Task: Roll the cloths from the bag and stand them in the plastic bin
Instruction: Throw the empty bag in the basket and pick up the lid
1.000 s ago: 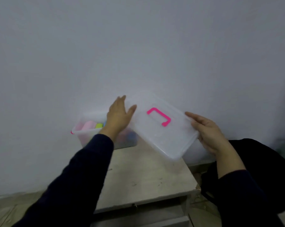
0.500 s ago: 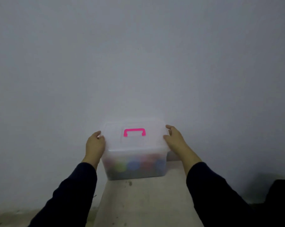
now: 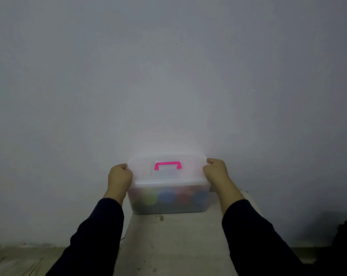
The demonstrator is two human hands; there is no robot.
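The translucent plastic bin (lid on, blurred rolled cloths inside) sits at the table's far edge against the wall. Left hand and right hand clasp the lid's ends.

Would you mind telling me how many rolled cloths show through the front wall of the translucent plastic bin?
4 in a row: yellow-green rolled cloth, blue one, red one, another blue at the right. More may be hidden behind them; the wall blurs everything.

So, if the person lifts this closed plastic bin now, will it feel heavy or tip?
Probably light: the plastic bin seems filled only with rolled cloths. It looks unlikely to tip, being wide and gripped at both ends by the left hand and right hand.
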